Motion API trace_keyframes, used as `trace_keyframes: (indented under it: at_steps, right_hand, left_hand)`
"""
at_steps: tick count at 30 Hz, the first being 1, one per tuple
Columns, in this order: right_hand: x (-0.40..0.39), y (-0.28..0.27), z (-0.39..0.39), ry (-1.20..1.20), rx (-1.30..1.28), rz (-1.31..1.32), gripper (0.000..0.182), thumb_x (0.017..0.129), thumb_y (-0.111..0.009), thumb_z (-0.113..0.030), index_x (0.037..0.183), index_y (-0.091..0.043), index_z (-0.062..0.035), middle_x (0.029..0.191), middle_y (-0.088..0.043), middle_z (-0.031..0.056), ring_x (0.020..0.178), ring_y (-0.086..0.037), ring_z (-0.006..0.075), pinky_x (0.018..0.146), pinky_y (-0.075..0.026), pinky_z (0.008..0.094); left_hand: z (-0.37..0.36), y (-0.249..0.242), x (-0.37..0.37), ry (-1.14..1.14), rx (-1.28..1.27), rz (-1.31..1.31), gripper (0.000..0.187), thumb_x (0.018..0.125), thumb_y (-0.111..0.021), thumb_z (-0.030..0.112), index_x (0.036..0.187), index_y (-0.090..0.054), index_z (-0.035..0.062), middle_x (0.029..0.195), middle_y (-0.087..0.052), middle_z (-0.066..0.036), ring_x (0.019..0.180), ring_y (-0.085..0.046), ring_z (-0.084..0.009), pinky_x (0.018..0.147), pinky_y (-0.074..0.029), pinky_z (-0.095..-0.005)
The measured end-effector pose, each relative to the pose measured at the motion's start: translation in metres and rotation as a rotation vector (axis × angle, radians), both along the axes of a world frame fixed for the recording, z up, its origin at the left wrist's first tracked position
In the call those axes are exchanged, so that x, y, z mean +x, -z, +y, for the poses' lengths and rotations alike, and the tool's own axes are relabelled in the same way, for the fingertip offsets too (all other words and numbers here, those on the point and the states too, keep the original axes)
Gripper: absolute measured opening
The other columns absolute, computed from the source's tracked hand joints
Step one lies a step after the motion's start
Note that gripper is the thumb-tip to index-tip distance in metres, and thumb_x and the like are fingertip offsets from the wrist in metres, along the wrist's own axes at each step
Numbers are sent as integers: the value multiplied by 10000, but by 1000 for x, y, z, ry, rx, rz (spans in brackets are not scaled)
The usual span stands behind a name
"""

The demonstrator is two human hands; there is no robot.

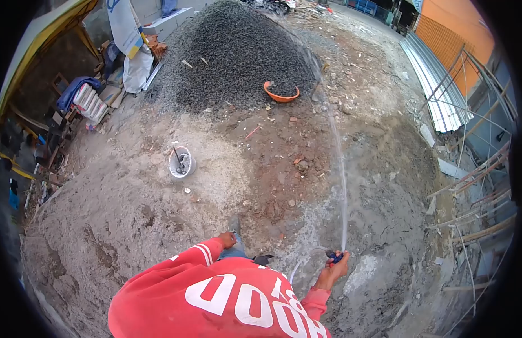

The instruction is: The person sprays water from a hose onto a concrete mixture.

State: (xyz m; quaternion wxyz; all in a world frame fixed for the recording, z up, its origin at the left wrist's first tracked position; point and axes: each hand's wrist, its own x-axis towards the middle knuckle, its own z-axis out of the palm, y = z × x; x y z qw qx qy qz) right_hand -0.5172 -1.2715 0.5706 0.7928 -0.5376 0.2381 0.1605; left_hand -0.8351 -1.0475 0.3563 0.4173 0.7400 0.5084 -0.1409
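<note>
The right hand (334, 269) grips a blue hose nozzle (335, 257) above the ground (379, 222), held out sideways, apparently keeping the water jet (344, 214) clear of the jeans (234, 252); the left hand (228, 240), beside them, shows no clear grip.

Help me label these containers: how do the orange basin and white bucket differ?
The basin is orange, wide and shallow; the bucket is whitish and looks deeper. The basin sits at the foot of the gravel pile; the bucket stands apart from it. The basin holds what looks like gravel; a stick pokes from the bucket. Both are open-topped.
</note>
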Motion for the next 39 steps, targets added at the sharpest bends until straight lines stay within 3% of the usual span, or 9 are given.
trace_keyframes:
  at_steps: [1,7,25,28,35,37,39]
  right_hand:
    - [1,1,-2,3,-1,0,201,832,-574,-290,761,-522,-109,699,-555,-15,525,-452,37,391,-335,142]
    - [2,3,-7,13,-5,0,209,837,-566,-302,748,-516,-120,691,-553,-19,505,-437,31,385,-327,140]
    - [2,3,-11,70,41,24,181,849,-554,-298,820,-520,-124,675,-521,-20,518,-440,39,392,-324,140]
    - [3,-2,-6,103,33,23,211,825,-560,-294,738,-522,-105,680,-536,-15,523,-434,41,412,-312,151]
    - [4,-4,-3,116,68,35,199,819,-568,-290,755,-526,-106,687,-543,-11,531,-440,41,413,-313,147]
    - [4,-4,-3,115,62,42,197,820,-568,-289,759,-527,-106,689,-545,-11,533,-442,41,415,-314,146]
    - [5,-2,-4,110,69,46,198,822,-568,-288,760,-528,-104,691,-548,-11,533,-445,40,417,-318,145]
  left_hand:
    - [1,-4,2,-10,-57,18,263,732,-604,344,891,-647,139,929,-640,-159,903,-602,-334,826,-472,-391]
    - [2,-16,5,-64,-122,45,238,725,-605,321,866,-649,135,923,-644,-154,886,-611,-317,807,-476,-386]
    - [7,-20,7,-13,-62,35,255,733,-595,332,900,-659,150,1011,-622,-169,977,-573,-352,884,-446,-391]
    - [8,-12,5,18,-28,17,252,700,-634,305,885,-660,136,869,-662,-146,881,-621,-303,840,-472,-359]
    - [5,-4,1,37,-9,-2,253,707,-635,303,885,-658,124,854,-664,-146,870,-624,-291,827,-474,-359]
    - [5,2,-1,-30,-19,10,233,726,-614,322,864,-664,141,938,-637,-181,925,-594,-354,847,-462,-392]
    - [4,-7,0,-22,-34,4,235,726,-616,321,863,-662,136,918,-640,-184,912,-600,-345,835,-466,-390]
